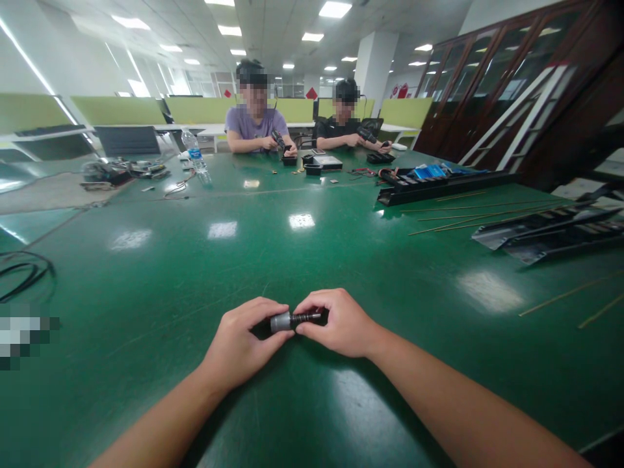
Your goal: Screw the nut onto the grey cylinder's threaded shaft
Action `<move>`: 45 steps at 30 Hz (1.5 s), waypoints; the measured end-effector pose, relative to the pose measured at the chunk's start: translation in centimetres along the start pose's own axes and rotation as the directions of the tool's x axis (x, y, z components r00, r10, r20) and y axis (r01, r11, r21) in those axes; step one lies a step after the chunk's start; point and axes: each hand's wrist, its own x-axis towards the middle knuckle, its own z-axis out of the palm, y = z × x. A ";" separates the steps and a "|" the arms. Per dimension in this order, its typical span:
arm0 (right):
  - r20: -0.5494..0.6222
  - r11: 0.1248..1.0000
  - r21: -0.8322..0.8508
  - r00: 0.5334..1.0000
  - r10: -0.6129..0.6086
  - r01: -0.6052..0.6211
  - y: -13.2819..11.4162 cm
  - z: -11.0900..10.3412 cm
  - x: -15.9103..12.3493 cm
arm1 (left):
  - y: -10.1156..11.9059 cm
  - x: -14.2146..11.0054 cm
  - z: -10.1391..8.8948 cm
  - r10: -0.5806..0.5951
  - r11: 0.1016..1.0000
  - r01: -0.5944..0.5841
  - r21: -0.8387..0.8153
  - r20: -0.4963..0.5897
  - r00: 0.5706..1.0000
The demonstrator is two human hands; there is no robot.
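Note:
Low over the near part of the green table, my left hand pinches a small grey cylinder between thumb and fingers. From the cylinder's right end runs a dark ribbed shaft with a thin, shiny metal tip; it looks like one part, lying level. My right hand curves around this shaft, its thumb and fingertips closed by the joint with the cylinder. The exact kind of part cannot be made out. Some of its right end sits inside the curl of my right fingers.
Across the green table, two people hold dark drill-like tools. A water bottle stands far left, and a black cable lies nearer. To the right are black metal channels, thin brass-coloured rods and a white ladder.

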 end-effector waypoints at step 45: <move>-0.033 0.999 -0.037 0.999 -0.002 0.001 -0.2 -0.2 -0.1 | -0.1 0.0 -0.3 0.031 0.999 -0.030 0.016 -0.055 0.998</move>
